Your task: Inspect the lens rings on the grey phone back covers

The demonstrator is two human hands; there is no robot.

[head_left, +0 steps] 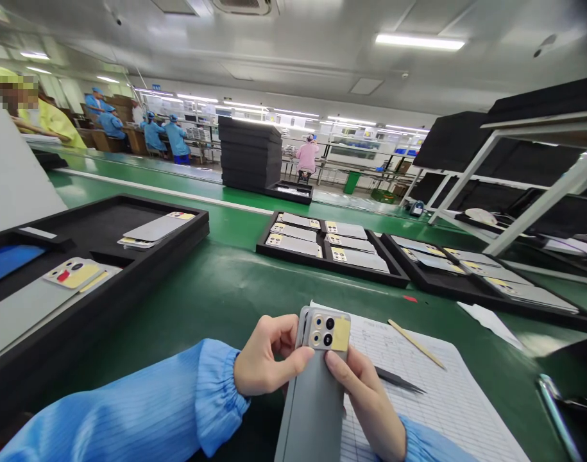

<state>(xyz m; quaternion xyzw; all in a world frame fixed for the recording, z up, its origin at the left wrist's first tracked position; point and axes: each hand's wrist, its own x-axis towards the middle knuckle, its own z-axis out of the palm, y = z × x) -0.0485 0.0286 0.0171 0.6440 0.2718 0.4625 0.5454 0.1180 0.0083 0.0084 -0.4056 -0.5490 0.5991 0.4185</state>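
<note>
Between my two hands, close to the camera, are grey phone back covers (315, 404), at least two layered together. The top one carries a camera block with several lens rings and a yellow film patch (340, 333). My left hand (274, 356) grips the upper left edge, its thumb on the face just below the camera block. On the right side my right hand (365, 385) holds the covers, thumb pressed on the face under the yellow patch. Beneath my right hand lies a lined paper sheet (447, 398) with black tweezers (399, 380) and a thin wooden stick (417, 344) on it.
A black foam tray (178, 247) with grey covers stands at left. Two more filled trays, one in the middle (331, 271) and one at right (495, 292), lie beyond my hands. Stacked black trays (249, 154) rise behind. A white rack (514, 199) stands right. Co-workers sit farther back.
</note>
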